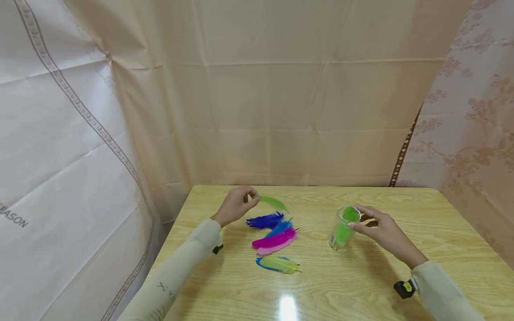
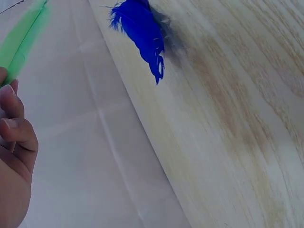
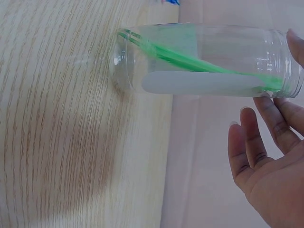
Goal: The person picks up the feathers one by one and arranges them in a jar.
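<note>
My left hand (image 1: 237, 205) pinches a green feather (image 1: 273, 203) by one end above the far left of the table; in the left wrist view that feather (image 2: 23, 42) rises from the fingertips. My right hand (image 1: 381, 231) grips a clear jar (image 1: 336, 234) near its rim, thumb on one side and fingers on the other. Green feathers (image 3: 190, 61) lean inside the jar, which stands on the table. Nearest the left hand lies a dark blue feather (image 1: 265, 221). Below it are a light blue feather (image 1: 279, 228), magenta feather (image 1: 273, 240) and pink feather (image 1: 277, 248), overlapping.
A yellow-green feather (image 1: 281, 264) lies over a blue one (image 1: 263, 264) nearer the front of the wooden table (image 1: 321, 290). Cloth hangings (image 1: 281, 111) surround the table at the back and sides. A pale label strip (image 3: 204, 83) shows on the jar.
</note>
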Tool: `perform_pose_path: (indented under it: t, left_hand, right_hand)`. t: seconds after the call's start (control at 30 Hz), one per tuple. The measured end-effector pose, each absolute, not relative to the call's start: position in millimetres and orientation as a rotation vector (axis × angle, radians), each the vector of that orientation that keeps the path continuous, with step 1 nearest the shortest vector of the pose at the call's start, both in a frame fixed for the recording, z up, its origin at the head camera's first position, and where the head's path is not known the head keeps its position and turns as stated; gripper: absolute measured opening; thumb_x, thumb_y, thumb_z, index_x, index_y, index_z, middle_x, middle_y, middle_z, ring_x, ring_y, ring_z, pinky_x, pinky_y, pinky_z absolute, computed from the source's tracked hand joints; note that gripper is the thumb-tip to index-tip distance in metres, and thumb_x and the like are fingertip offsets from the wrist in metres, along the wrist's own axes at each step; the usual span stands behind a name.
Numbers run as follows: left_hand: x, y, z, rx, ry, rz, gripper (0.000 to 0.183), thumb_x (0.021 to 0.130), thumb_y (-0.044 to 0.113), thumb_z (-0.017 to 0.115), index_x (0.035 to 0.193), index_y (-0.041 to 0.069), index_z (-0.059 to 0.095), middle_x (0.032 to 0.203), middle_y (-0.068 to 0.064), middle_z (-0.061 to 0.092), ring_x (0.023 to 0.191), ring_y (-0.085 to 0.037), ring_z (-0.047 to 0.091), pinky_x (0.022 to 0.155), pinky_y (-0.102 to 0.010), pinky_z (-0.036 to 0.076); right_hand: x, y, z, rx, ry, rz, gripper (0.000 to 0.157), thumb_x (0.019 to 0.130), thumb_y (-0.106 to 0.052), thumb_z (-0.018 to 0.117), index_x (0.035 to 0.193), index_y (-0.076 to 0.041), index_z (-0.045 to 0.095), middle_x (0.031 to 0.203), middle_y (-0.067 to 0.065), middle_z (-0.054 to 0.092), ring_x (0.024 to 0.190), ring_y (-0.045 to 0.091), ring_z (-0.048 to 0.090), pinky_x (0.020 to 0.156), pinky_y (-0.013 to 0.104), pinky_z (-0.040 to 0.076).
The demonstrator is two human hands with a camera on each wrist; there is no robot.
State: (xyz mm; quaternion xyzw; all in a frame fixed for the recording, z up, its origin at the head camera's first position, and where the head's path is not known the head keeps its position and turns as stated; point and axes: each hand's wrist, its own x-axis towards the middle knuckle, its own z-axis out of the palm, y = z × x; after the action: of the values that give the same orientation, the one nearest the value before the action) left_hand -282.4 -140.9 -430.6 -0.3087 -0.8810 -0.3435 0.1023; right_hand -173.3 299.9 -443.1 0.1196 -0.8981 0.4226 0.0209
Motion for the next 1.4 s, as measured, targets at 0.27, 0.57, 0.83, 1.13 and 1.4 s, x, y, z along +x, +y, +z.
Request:
perform_pose_path:
  t: [0.27,0.57,0.83,1.13,1.4]
  left_hand:
    - [-284.5,-136.0,-424.6,-0.937,-2.575,-0.998,0.006,0.101,0.020,0.069,0.103,0.016,0.073,0.089,0.008,0.068,0.065,-0.009,0.054,0.060,-0.028,0.048]
    - [-284.6,-129.4,-419.7,-0.985,-2.556,-1.011,0.009,0.101,0.021,0.069,0.106,0.015,0.074,0.090,0.007,0.069,0.064,-0.008,0.053,0.058,-0.027,0.047]
    - [-284.4,-120.2,-411.6,-1.021,-2.530,-1.013,0.010,0.101,0.020,0.068,0.106,0.013,0.074,0.089,0.007,0.069,0.065,-0.009,0.053,0.059,-0.026,0.047]
    - [-283.7,-111.1,-405.0,-1.018,-2.568,-1.031,0.013,0.103,0.021,0.066,0.109,0.012,0.073,0.090,0.006,0.068,0.066,-0.010,0.054,0.058,-0.026,0.047]
    - [-282.9,-100.2,-398.0,-1.059,-2.556,-1.079,0.018,0.103,0.022,0.065,0.111,0.008,0.074,0.088,0.001,0.068,0.063,-0.012,0.053,0.054,-0.026,0.044]
  right_hand:
    - [-173.5,300.3,-441.0,0.381,-2.785,1.285,0.068,0.100,-0.039,0.070,0.155,-0.007,0.045,0.136,0.013,0.059,0.111,0.028,0.058,0.082,0.030,0.054]
    - [-172.4,300.4,-440.6,0.386,-2.792,1.272,0.069,0.100,-0.041,0.068,0.155,-0.007,0.044,0.133,0.013,0.060,0.109,0.028,0.058,0.081,0.033,0.054]
    - [-172.4,300.8,-442.8,0.366,-2.802,1.295,0.071,0.099,-0.044,0.068,0.154,-0.007,0.044,0.132,0.014,0.060,0.107,0.031,0.059,0.078,0.037,0.055]
    - [-172.1,300.1,-443.2,0.370,-2.801,1.305,0.070,0.100,-0.044,0.068,0.155,-0.009,0.044,0.133,0.015,0.059,0.107,0.032,0.060,0.078,0.038,0.055]
    - [-172.9,300.2,-443.8,0.371,-2.802,1.290,0.071,0.100,-0.044,0.068,0.155,-0.006,0.043,0.133,0.017,0.059,0.106,0.033,0.060,0.078,0.039,0.055]
